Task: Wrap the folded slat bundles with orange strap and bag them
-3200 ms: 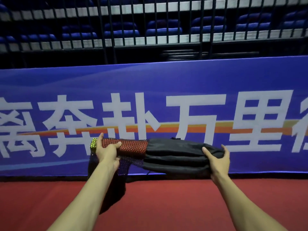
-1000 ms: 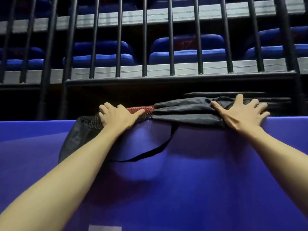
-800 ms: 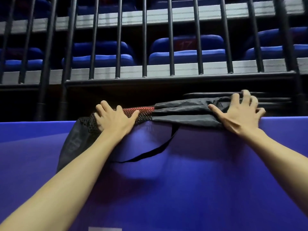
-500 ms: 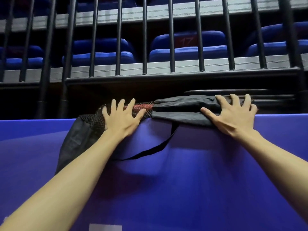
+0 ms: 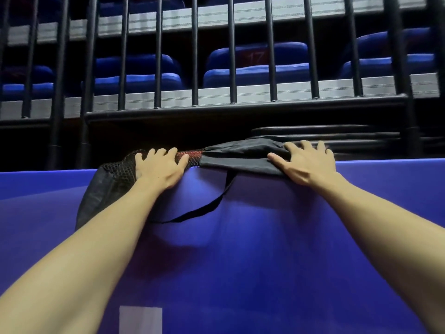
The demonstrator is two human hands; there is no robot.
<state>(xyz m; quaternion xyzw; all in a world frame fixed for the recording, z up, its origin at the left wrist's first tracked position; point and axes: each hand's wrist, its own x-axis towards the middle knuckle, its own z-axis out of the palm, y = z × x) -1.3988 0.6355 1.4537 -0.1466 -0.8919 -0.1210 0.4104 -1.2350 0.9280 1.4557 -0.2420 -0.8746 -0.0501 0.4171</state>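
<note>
Atop the blue barrier (image 5: 240,249), we are pressing our left hand (image 5: 159,168) and right hand (image 5: 304,165), fingers spread flat, on the dark bag (image 5: 240,156). The orange-strapped bundle (image 5: 189,155) is showing through its mesh end (image 5: 120,168), so wrapping and bagging seem done; only stowing is remaining.

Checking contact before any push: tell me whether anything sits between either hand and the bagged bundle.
Nothing visible does. The left hand lies directly on the mesh end of the bagged bundle, and the right hand lies flat on its black fabric. The bundle rests along the top edge of the blue barrier.
</note>
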